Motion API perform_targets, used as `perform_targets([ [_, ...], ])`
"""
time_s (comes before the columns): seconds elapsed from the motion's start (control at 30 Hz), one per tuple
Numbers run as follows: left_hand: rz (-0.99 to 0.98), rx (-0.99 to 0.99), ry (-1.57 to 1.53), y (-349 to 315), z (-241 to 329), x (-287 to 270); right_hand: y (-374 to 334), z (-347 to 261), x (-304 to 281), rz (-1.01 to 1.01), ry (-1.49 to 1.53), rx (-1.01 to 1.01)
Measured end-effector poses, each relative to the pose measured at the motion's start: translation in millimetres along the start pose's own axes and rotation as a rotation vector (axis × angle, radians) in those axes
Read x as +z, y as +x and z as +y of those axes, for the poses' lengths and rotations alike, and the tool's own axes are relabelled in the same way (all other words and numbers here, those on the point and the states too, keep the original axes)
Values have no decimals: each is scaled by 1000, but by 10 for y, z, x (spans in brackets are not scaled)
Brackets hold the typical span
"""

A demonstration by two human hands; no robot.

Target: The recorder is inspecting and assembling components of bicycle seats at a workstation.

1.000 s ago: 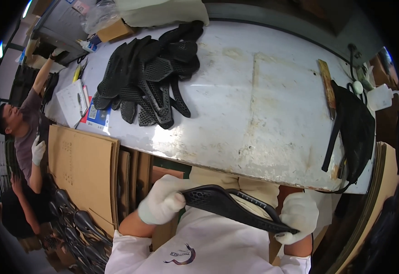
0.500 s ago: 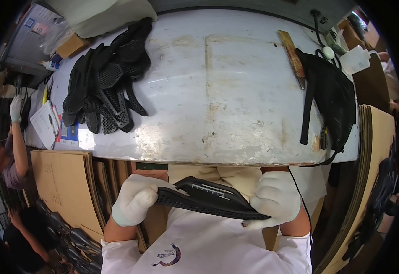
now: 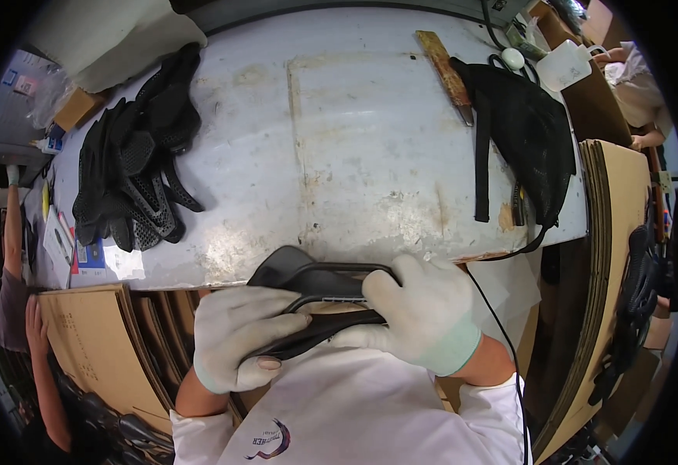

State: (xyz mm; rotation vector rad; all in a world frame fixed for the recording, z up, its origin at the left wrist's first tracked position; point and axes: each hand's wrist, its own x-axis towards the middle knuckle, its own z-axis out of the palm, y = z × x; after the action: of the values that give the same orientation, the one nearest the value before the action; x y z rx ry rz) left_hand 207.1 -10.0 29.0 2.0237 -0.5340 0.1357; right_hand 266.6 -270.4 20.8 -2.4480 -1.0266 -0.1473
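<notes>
Black shoe-upper piece [image 3: 319, 298] held close against the chest, below the white worktable [image 3: 339, 155] edge.

Gripped by 2 gloved hands: left hand [image 3: 239, 335] clenched on lower end, right hand [image 3: 422, 308] clasped over upper edge. Judged light, flexible, slightly grippy; best taken by both ends. Pile of black mesh uppers [image 3: 133, 186] lying far left.

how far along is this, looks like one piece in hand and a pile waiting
Done: hard to tell; a dark mesh piece with straps lies at the table's right end, apart from the rest. In hand: the gloved left hand and right hand both grip one black curved piece at the table's near edge. Left: a pile of black perforated pieces sits at the table's left end.
</notes>
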Motion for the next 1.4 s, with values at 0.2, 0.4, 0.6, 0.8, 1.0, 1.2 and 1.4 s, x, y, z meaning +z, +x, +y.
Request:
perform_targets([
  [0.2,61,-134,-58,61,-123,111,-8,39,-75,-50,-172,123],
  [0.4,119,-250,-205,6,-19,112,23,-78,-106,-69,-219,153],
  [0.6,109,-354,-391,-7,-37,25,81,-129,-138,-63,-282,108],
  [0.8,125,-393,-432,-72,-49,-28,179,-182,-174,-75,-305,96],
  [1.0,231,-406,-272,-115,39,92,194,-240,-190,-140,-292,148],
  [1.2,243,-444,-262,-49,59,94,222,-245,-200,-145,-328,149],
  [1.4,365,-412,-145,-35,32,254,235,-226,-180,-123,-285,182],
])
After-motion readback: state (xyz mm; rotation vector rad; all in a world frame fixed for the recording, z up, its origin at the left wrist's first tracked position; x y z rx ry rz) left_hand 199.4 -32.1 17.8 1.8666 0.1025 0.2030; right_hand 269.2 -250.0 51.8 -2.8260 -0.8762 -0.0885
